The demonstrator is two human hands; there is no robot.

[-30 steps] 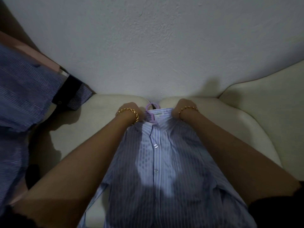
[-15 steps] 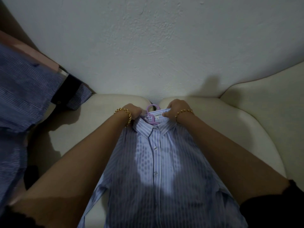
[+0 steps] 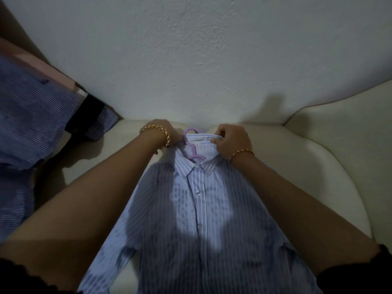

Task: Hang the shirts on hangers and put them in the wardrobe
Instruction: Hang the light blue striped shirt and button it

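One cream sofa (image 3: pixel 297 166), striped shirt (image 3: pixel 201 219) on it, white wall (image 3: pixel 191 60)

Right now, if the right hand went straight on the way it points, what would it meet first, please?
Probably the purple hanger's hook: the right hand, gripping the shirt collar, points left toward it, with the left hand just beyond. Depth is hard to judge.

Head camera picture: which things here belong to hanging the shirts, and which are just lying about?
In the job: striped shirt, gripped at its collar by left hand and right hand; purple hanger inside the collar; darker shirts heaped at left, probably waiting.
Just there: cream sofa under the shirt; white wall; gold bracelets on both wrists.
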